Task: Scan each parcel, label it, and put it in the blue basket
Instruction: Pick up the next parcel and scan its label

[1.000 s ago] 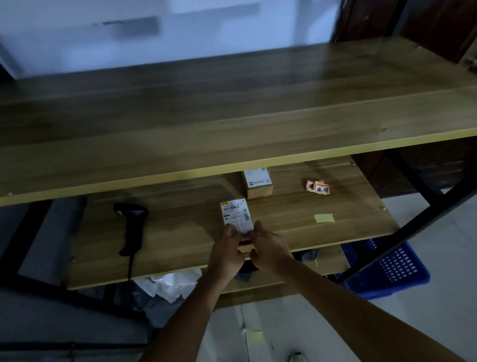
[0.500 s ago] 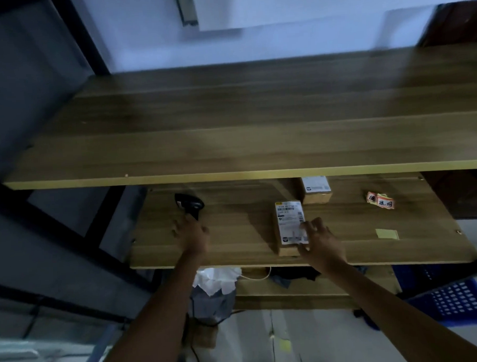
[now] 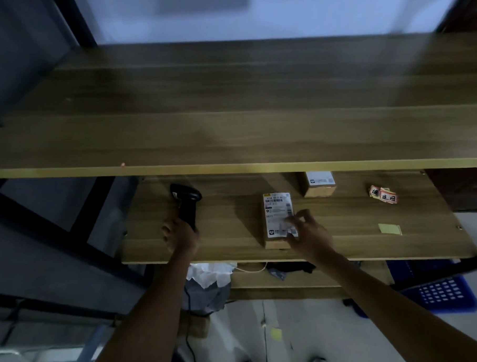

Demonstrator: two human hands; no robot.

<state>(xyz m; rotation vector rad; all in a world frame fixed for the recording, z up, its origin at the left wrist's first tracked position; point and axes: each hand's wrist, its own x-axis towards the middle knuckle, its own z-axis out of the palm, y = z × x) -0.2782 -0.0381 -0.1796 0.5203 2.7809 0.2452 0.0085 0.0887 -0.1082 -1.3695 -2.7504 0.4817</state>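
- Left hand (image 3: 179,235): fingers curled round the lower handle of the black barcode scanner (image 3: 186,202); the scanner head lies on the lower wooden shelf (image 3: 343,231), pointing away from the person.
- Right hand (image 3: 308,232): fingers loosely spread and slightly bent, fingertips (image 3: 289,219) touching the white shipping label on top of the near parcel (image 3: 278,220). The thumb is raised above the right edge of the parcel. Whether the fingers grip the parcel's side cannot be told.
- Near parcel: a small brown carton lying flat at mid-shelf, label face up, between the two hands.
- Second parcel (image 3: 319,184): farther back on the same shelf, partly under the edge of the upper shelf (image 3: 229,126), apart from both hands.
- Sticker roll (image 3: 384,195): red and white, to the right of the second parcel.
- Yellow slip (image 3: 389,228): near the right end of the shelf.
- Blue basket (image 3: 442,295): on the floor, below the right end of the shelf.
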